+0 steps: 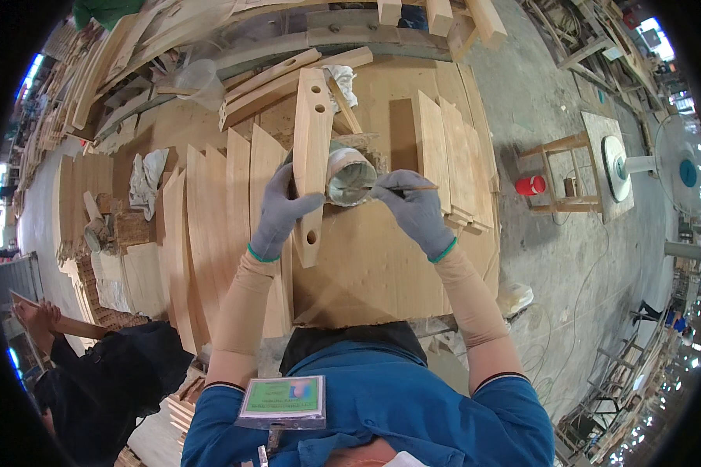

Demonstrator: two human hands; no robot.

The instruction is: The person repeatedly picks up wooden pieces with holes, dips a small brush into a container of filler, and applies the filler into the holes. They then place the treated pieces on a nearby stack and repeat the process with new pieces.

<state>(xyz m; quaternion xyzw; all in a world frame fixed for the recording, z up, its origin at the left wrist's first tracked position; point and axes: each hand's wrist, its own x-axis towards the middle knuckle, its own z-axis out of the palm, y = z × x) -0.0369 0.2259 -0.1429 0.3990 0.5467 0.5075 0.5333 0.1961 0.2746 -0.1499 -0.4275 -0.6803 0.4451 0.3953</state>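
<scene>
In a grey glove, my left hand [277,212] is closed around a pale wooden piece [312,140] with several round holes, tilted up over the cardboard-covered bench [358,280]. Just right of that piece is an open, smeared can [339,161], its mouth facing me. My right hand [415,212], gloved too, pinches a thin stick [417,187]. The stick's left end reaches to the can's mouth; whether it carries a brush tip I cannot make out.
Long wooden boards [220,210] lie side by side on the left, with more boards [452,159] on the right. A crumpled cloth [146,183] and a clear plastic tub [200,84] are further left. Another person [109,381] stands lower left; a fan [619,159] stands right.
</scene>
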